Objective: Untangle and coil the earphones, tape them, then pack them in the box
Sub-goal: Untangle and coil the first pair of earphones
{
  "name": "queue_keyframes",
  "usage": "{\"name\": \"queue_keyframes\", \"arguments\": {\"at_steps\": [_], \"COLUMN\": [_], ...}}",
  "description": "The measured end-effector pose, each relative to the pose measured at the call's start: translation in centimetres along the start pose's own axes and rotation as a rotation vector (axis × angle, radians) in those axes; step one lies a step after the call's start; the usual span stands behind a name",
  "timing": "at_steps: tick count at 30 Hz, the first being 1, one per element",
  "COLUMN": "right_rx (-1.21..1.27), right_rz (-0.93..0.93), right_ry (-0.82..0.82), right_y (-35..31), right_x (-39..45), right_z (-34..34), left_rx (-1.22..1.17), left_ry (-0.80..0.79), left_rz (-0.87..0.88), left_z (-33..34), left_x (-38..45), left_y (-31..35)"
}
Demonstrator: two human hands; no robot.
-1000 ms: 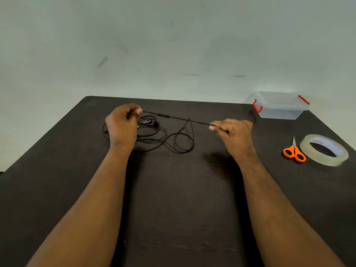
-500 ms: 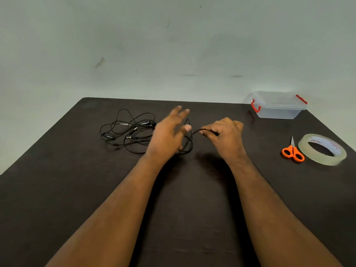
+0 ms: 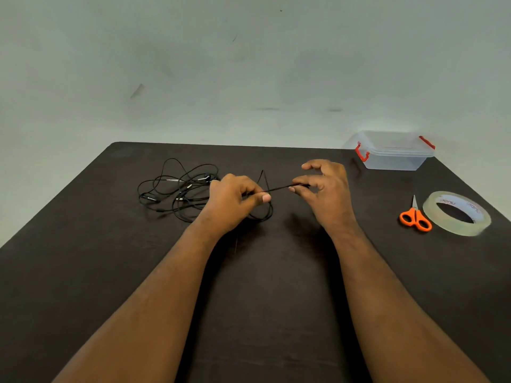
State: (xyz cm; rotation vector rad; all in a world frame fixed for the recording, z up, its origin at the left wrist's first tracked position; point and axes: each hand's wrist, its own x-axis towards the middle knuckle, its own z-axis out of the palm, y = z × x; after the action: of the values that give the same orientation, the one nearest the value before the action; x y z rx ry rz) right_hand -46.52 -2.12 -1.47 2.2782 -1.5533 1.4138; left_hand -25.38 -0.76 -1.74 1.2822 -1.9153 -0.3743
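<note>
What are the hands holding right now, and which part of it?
Both hands pinch one taut stretch of the earphones cable: the left hand at one end, the right hand near what looks like the plug. The rest lies tangled on the table.

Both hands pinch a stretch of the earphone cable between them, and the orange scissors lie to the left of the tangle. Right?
Not quite. The head view shows the scissors on the right, beside the tape roll. The left hand and right hand do pinch the earphone cable between them.

Red lettering on the tape roll [image 3: 457, 212] core — too blurred to read.
</note>
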Motion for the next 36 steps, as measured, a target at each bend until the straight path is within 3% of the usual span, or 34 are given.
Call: {"name": "queue_keyframes", "arguments": {"at_steps": [7,11,17,27,31,34,36], "right_rx": [-0.133,-0.049,0.058,0.05,0.023,-0.036,-0.208], "right_rz": [-0.009,0.02,0.093,0.04,0.113,0.221,0.189], "right_ry": [-0.04,-0.156,-0.058,-0.051,-0.032,-0.163,-0.314], "right_y": [0.2,0.4,0.8,0.8,1.1,1.4,0.8], "right_x": [-0.1,-0.1,-0.1,0.1,-0.1,-0.1,-0.2], "right_z": [0.0,-0.2,-0.7,-0.7,-0.8,-0.3,0.5], "left_rx": [0.177,0.186,0.293,0.357,0.357,0.303,0.295], "left_ry": [0.119,0.13,0.162,0.247,0.256,0.231,0.21], "left_rz": [0.05,0.074,0.039,0.041,0.041,0.029,0.05], "left_z": [-0.2,0.1,-1.1,-2.6,-2.1,-1.2,-0.4], "left_x": [-0.1,-0.3,-0.1,-0.2,-0.2,-0.2,-0.2], "left_y": [-0.5,-0.9,-1.7,-2.2,-1.8,-1.2,-0.5]}}
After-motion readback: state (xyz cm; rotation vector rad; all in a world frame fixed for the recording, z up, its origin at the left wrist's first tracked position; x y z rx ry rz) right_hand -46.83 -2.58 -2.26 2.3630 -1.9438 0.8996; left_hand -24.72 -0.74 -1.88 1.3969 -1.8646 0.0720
